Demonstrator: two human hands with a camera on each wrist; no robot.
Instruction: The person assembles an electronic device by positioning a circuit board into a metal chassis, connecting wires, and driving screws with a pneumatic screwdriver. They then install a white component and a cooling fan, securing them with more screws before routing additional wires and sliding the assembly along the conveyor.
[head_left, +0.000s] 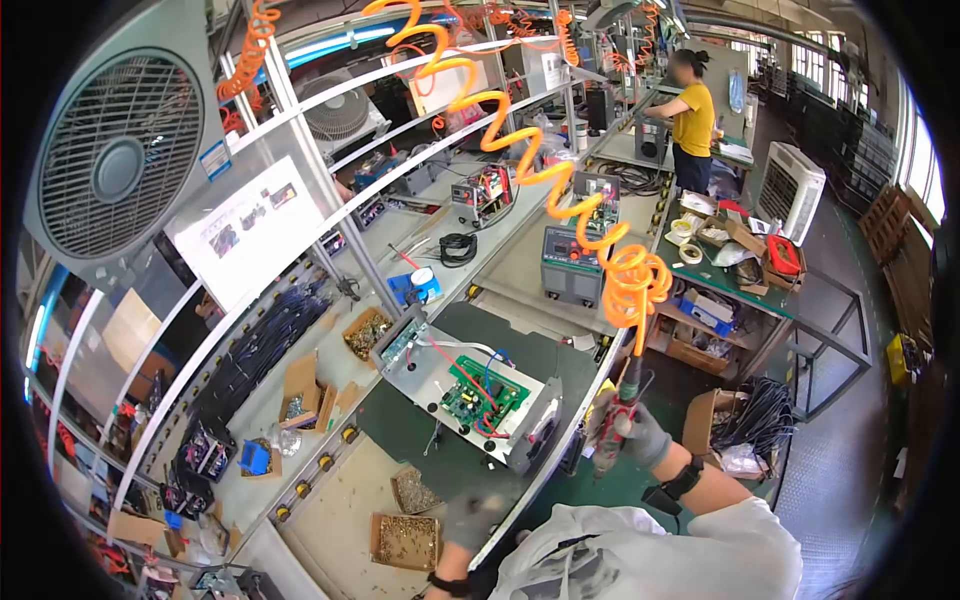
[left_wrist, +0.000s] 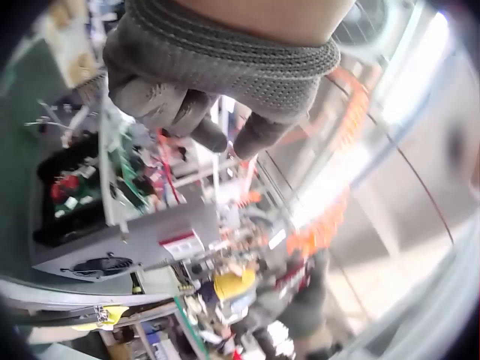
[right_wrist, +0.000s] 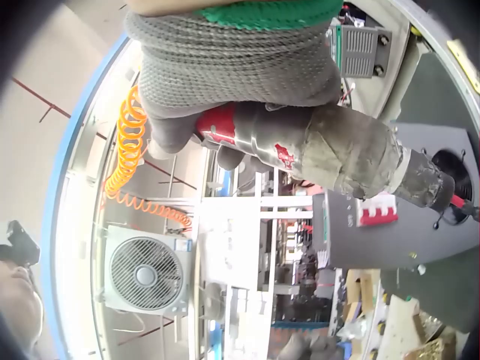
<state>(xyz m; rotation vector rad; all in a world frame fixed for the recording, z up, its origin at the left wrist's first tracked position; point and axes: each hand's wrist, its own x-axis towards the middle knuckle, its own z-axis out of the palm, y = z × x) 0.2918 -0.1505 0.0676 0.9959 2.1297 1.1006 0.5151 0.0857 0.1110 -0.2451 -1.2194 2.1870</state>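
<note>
My gloved right hand (head_left: 648,440) grips an air screwdriver (head_left: 612,435) that hangs from an orange coiled hose (head_left: 640,280). In the right wrist view, the screwdriver (right_wrist: 352,154) lies across the palm, its red bit pointing toward the fan panel of a grey metal unit (right_wrist: 352,244). On the bench, that unit bears a green circuit board (head_left: 485,395) with red and blue wires. My gloved left hand (head_left: 475,520), blurred, is beside a box of small hardware (head_left: 405,540). Its thumb and index fingertips (left_wrist: 214,141) nearly meet; I cannot tell whether something small is between them.
Another small-parts box (head_left: 415,490) sits just behind. More cartons (head_left: 300,385) and a bundle of black cables (head_left: 250,350) line the left shelf. A finished-looking grey machine (head_left: 572,265) stands farther up the line. Beyond it, a person in yellow (head_left: 692,115) works. A large fan (head_left: 120,165) hangs upper left.
</note>
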